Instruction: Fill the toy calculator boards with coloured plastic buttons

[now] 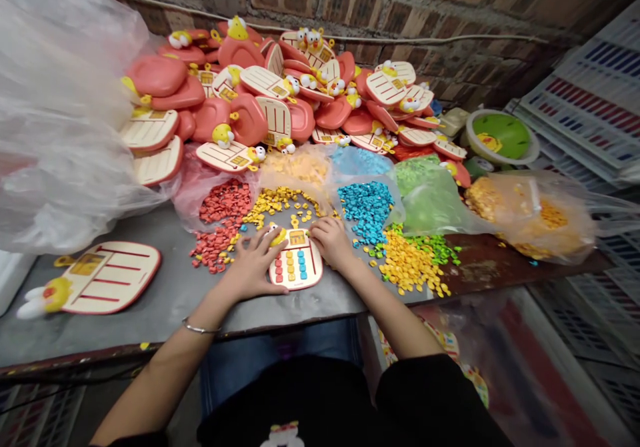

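Note:
A cream toy calculator panel with a yellow chick head lies on the grey table in front of me. It holds rows of yellow, red and blue buttons. My left hand rests on its left edge, fingers spread and flat. My right hand sits at its top right corner, fingers curled against the table; what they pinch, if anything, is too small to see. Loose yellow buttons lie just beyond both hands.
Heaps of red, blue, green and orange-yellow buttons spread across the table. A pile of red and cream panels fills the back. Another cream panel lies left. Plastic bags flank both sides; white crates stand at the right.

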The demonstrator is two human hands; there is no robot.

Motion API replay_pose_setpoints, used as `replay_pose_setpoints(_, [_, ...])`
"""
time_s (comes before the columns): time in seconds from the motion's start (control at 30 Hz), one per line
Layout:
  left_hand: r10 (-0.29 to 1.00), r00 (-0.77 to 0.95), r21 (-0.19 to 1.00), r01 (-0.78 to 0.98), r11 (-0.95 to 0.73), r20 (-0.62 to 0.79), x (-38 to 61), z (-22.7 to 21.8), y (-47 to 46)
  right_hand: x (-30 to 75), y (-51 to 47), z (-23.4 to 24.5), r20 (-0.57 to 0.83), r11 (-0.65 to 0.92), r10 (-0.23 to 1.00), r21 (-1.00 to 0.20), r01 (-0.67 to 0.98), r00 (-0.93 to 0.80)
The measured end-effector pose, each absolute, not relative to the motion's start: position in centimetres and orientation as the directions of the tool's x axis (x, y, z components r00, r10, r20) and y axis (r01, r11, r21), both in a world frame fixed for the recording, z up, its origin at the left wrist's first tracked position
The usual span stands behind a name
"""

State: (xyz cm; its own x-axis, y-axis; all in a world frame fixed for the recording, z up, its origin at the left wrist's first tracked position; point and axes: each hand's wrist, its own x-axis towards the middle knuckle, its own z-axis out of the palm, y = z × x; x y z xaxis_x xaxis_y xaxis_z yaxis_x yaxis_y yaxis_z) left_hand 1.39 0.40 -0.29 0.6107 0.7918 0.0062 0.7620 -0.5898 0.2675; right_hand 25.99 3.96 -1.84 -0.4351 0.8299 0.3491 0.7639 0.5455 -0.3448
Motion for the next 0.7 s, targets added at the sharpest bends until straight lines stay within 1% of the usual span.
replay_pose_setpoints(0.13, [0.793,0.609,0.25,0.766,-0.592,0.013,1.4,-0.4,0.5,25.6,3.4,-1.7,0.36,0.567,0.81,-0.286,0.772,-0.462])
replay_pose_setpoints(0.2, [0.792,0.61,0.241,0.767,-0.595,0.016,1.4,-0.5,0.5,25.3,2.9,-0.9,0.325,0.56,0.821,-0.3,0.772,-0.469])
replay_pose_setpoints(0.27, [0.79,0.613,0.231,0.766,-0.6,0.018,1.3,-0.6,0.5,25.9,2.0,0.1,0.265,0.578,0.816,-0.375,0.725,-0.514])
replay_pose_setpoints(0.33, [0.79,0.613,0.227,0.767,-0.601,0.018,1.3,-0.7,0.6,27.6,0.4,1.1,0.248,0.572,0.815,-0.491,0.657,-0.524])
replay_pose_setpoints(0.37, [0.791,0.612,0.226,0.768,-0.599,0.016,1.3,-0.7,0.6,28.9,-0.4,1.4,0.265,0.543,0.835,-0.537,0.646,-0.482])
replay_pose_setpoints(0.4, [0.792,0.611,0.227,0.77,-0.597,0.012,1.3,-0.7,0.6,30.4,-1.3,1.4,0.295,0.485,0.874,-0.562,0.67,-0.385])
replay_pose_setpoints(0.43, [0.793,0.609,0.228,0.771,-0.594,0.006,1.3,-0.6,0.6,32.0,-2.1,1.3,0.326,0.404,0.91,-0.559,0.724,-0.256])
replay_pose_setpoints(0.47, [0.794,0.608,0.229,0.773,-0.592,0.0,1.3,-0.6,0.6,33.5,-2.8,0.9,0.345,0.314,0.929,-0.533,0.786,-0.137])
replay_pose_setpoints(0.5, [0.795,0.607,0.23,0.774,-0.59,-0.006,1.3,-0.6,0.6,34.9,-3.3,0.4,0.347,0.23,0.936,-0.493,0.839,-0.053])
replay_pose_setpoints(0.53, [0.796,0.605,0.231,0.776,-0.587,-0.01,1.3,-0.6,0.6,36.1,-3.7,-0.2,0.335,0.171,0.942,-0.452,0.875,-0.011])
replay_pose_setpoints(0.6, [0.798,0.603,0.232,0.778,-0.584,-0.014,1.3,-0.6,0.6,37.7,-4.1,-1.4,0.293,0.117,0.956,-0.392,0.912,0.003])
replay_pose_setpoints(0.7, [0.793,0.609,0.215,0.776,-0.593,-0.011,1.3,-0.6,0.7,38.2,-4.2,-2.6,0.243,0.101,0.97,-0.39,0.915,-0.003])
